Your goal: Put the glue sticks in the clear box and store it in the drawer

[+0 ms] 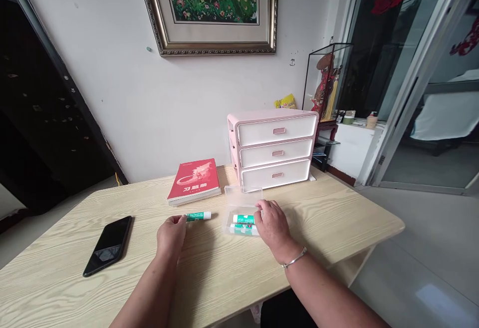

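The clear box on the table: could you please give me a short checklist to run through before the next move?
1. Left hand grips the green stick: ok.
2. Box lid open: ok.
3. Two more sticks lie in the box: ok.
4. Right hand clear of the box: not ok, its fingers are over the box.
5. Phone away from both hands: ok.
6. Cap seated on the held stick: cannot tell.

Phone (108, 246) left of the stick (200, 215), plastic box (235, 199) right, drawer unit (275, 151) behind.
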Motion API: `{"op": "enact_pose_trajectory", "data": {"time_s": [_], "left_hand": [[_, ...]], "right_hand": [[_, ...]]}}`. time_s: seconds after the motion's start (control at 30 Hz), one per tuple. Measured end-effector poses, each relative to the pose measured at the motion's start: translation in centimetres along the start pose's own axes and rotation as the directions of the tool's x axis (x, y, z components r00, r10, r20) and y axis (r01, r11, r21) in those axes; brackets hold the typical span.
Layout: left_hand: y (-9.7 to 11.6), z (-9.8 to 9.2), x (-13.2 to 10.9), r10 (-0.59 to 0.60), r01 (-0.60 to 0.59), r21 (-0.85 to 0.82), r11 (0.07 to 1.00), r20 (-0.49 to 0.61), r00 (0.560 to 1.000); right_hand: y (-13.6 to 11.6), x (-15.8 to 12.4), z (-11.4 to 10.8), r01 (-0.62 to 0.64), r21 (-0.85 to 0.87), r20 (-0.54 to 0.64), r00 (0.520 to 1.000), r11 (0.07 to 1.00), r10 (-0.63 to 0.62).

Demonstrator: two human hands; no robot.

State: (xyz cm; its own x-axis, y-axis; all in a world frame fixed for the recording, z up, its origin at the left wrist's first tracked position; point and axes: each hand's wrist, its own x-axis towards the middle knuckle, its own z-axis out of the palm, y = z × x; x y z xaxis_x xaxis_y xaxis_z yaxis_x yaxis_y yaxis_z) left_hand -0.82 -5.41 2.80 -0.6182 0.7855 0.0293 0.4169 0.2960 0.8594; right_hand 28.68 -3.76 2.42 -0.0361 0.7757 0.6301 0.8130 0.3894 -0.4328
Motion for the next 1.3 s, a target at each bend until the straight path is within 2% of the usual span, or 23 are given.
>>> {"op": "enact_pose_trajectory", "data": {"time_s": [0.17,0.3,0.4,0.53,0.67,0.8,0.9,1.13,1.3], "left_hand": [[0.1,0.2,0.2,0.074,-0.072,0.152,0.986,-0.005,0.997],[1.4,1.7,-1.1,0.222,-0.228,0.223,0.948,0.051,0.974],[3.1,3.6,-3.1,0.347,-0.382,0.261,0.886,0.172,0.922],[5.8,6.0,-5.5,0.469,-0.563,0.325,0.759,0.327,0.821],[7.9,7.2,-6.8,0.517,-0.65,0.44,0.62,0.393,0.76],[8.8,8.0,-7.3,0.547,-0.7,0.504,0.507,0.439,0.713],[9.1,8.4,-7.5,0.542,-0.701,0.526,0.482,0.45,0.71],[9.6,8.4,-8.2,0.51,-0.639,0.544,0.544,0.391,0.767],[9.2,8.3,-8.3,0.511,-0.656,0.521,0.546,0.414,0.754]], "right_hand": [[0.1,-0.1,0.1,0.022,-0.007,-0.032,0.999,1.0,-0.022],[0.2,-0.1,0.3,0.019,0.0,-0.028,0.999,1.0,-0.019],[0.1,-0.1,0.2,0.03,0.009,-0.017,0.999,1.0,-0.03],[-0.2,-0.1,-0.1,0.034,0.007,-0.004,0.999,0.999,-0.034],[-0.1,-0.1,-0.1,0.037,0.016,-0.006,0.999,0.999,-0.037],[0.1,0.0,0.2,0.052,0.017,-0.023,0.998,0.999,-0.051],[0.1,0.0,0.3,0.063,0.016,-0.022,0.998,0.998,-0.063],[0.0,0.0,0.0,0.065,0.007,-0.013,0.998,0.998,-0.065],[0.3,-0.1,0.3,0.075,-0.007,-0.011,0.997,0.997,-0.075]]}}
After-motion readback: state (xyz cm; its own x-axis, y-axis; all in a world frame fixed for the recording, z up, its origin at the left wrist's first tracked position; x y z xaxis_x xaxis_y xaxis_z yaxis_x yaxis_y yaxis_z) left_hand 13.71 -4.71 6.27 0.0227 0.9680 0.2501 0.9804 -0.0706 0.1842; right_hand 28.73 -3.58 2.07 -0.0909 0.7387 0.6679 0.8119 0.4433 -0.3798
